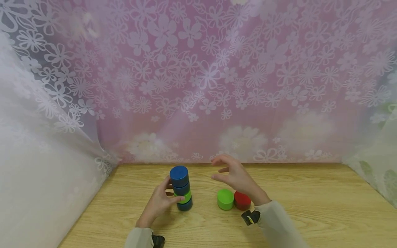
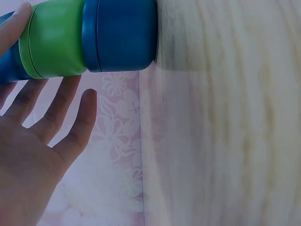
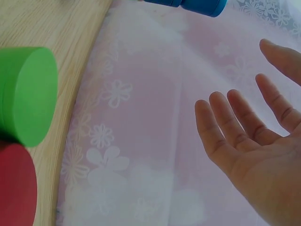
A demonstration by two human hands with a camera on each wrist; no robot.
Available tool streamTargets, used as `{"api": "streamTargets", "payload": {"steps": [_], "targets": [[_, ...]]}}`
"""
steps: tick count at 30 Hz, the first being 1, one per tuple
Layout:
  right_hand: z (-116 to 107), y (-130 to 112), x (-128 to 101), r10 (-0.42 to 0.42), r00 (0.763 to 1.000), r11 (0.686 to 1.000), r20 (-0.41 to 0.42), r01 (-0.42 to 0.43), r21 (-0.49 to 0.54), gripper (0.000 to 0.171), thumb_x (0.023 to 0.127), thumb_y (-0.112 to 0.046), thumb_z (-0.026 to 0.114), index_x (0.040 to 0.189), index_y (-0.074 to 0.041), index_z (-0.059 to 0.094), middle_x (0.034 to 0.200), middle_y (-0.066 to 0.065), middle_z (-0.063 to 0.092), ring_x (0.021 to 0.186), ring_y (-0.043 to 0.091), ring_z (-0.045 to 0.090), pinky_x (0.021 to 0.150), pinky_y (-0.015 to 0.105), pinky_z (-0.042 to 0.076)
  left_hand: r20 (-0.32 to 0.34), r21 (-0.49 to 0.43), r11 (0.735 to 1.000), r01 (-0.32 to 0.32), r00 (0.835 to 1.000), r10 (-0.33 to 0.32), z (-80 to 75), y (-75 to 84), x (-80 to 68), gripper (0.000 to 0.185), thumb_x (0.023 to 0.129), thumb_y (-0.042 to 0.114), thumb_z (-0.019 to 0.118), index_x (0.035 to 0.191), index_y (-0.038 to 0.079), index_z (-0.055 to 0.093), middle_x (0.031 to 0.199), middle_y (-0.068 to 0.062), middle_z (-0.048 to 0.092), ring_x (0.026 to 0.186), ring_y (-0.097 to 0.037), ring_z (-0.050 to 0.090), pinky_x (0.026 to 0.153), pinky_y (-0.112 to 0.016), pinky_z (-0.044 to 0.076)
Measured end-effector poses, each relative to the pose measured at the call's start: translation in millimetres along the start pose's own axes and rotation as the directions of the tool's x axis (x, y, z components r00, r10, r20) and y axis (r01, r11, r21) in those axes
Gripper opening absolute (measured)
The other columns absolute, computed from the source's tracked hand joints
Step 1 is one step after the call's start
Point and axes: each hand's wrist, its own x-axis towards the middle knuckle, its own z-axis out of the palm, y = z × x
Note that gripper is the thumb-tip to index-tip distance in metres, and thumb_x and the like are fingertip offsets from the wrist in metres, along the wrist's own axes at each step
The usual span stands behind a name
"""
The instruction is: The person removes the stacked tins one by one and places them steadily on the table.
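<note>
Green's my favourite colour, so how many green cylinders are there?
2: one green cylinder in the stack the left hand grips; another beside the red cylinder on the table. Others could be hidden.

My head camera looks forward and down from my side of the stack [image 1: 182, 189], far enough back to take in the tabletop [image 1: 310, 203] around it and the flowered curtain [image 1: 198, 86] behind it. My left wrist camera sits close beside the stack, rolled sideways, facing the curtain, with the tabletop upright past the stack's base. My right wrist camera, rolled the opposite way, faces the curtain from right of the stack, near the green cylinder [image 1: 225, 199] and red cylinder [image 1: 243, 202], which my head view shares. All three views catch the stack, the right wrist's only its upper part.
</note>
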Motion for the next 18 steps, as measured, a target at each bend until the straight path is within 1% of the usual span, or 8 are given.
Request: {"api": "streamTargets", "payload": {"steps": [4, 9, 18], "targets": [[4.6, -3.5, 3.0, 0.013, 1.000, 1.000, 0.005, -0.013, 0.008, 0.030, 0.089, 0.001, 0.076, 0.116, -0.001, 0.065, 0.124, 0.016, 0.061, 0.113, 0.035, 0.060, 0.091, 0.051, 0.055, 0.011, 0.009, 1.000, 0.000, 1.000, 0.000, 0.3, -1.3, 0.6, 0.071, 0.081, 0.006, 0.086, 0.142, 0.000, 0.050, 0.125, -0.017, 0.064, 0.114, -0.041, 0.060, 0.088, -0.051, 0.056], [9.6, -7.0, 6.8, 0.008, 1.000, 1.000, 0.001, -0.008, 0.018, 0.032, 0.088, 0.003, 0.077, 0.116, -0.001, 0.064, 0.122, 0.016, 0.062, 0.113, 0.036, 0.060, 0.091, 0.053, 0.055, 0.020, 0.017, 1.000, 0.021, 1.000, -0.022, 0.1, -1.6, 1.7, 0.071, 0.084, 0.007, 0.085, 0.144, -0.002, 0.049, 0.126, -0.018, 0.063, 0.115, -0.041, 0.059, 0.087, -0.050, 0.056], [16.7, -10.3, 13.3, 0.004, 1.000, 0.999, 0.005, -0.005, 0.032, 0.035, 0.089, 0.002, 0.075, 0.122, -0.001, 0.062, 0.123, 0.014, 0.063, 0.115, 0.035, 0.060, 0.094, 0.054, 0.053, 0.013, 0.035, 0.999, 0.035, 0.999, -0.035, -0.2, -2.4, 2.4, 0.069, 0.084, 0.008, 0.085, 0.143, 0.001, 0.050, 0.126, -0.016, 0.064, 0.115, -0.039, 0.060, 0.087, -0.048, 0.057]]}}
